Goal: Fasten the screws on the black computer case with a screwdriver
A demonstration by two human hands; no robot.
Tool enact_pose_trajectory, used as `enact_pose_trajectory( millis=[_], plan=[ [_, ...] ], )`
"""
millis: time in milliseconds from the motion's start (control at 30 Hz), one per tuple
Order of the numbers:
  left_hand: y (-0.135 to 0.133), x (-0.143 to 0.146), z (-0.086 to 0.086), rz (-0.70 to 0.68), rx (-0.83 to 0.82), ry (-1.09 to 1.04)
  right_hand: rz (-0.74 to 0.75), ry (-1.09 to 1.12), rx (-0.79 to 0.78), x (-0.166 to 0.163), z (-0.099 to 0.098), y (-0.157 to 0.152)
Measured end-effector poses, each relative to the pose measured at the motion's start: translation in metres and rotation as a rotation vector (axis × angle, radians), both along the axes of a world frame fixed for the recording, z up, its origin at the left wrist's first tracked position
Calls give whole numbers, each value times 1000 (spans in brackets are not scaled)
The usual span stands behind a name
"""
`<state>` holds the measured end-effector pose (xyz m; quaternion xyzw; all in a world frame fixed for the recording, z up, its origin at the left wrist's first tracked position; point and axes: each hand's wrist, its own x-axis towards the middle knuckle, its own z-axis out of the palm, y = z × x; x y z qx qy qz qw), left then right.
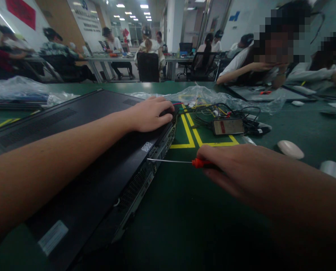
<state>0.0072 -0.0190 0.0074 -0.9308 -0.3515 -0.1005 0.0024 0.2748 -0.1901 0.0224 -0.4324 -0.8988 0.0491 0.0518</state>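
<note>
Green bench mat [185, 210] carries an upturned laptop [80, 150]. Our left hand [149, 114] lies flat, pressing its far corner; our right hand [241, 169] grips a red-handled screwdriver [170, 161], tip at the side edge. Base cover on: we judge work barely begun.

No wording legible anywhere. Lower left, on the black laptop [80, 158]: a white sticker [52, 237], print too blurred to read. Near its right edge, a smaller pale sticker [147, 146], likewise unreadable. Upper left, on the wall: a red sign [21, 11] and a white board [86, 19] with lines of writing, too small to make out. Upper right: a blue mark [234, 16], no letters clear. Centre right: a phone [228, 127], screen illegible.
</note>
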Motion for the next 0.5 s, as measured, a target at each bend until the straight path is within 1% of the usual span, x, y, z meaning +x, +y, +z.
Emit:
enact_pose_trajectory(
  millis=[100, 300, 400, 500],
  plan=[
    [-1, 0, 1, 13, -9, 6, 1, 3, -9, 0, 1, -1],
    [-1, 0, 0, 15, 2, 6, 34, 25, 29, 2, -1, -2],
    [0, 1, 0, 8, 6, 6, 44, 1, 50, 2, 0, -1],
    [-1, 1, 1, 6, -1, 7, 37, -43, 38, 0, 2, 1]
  ],
)
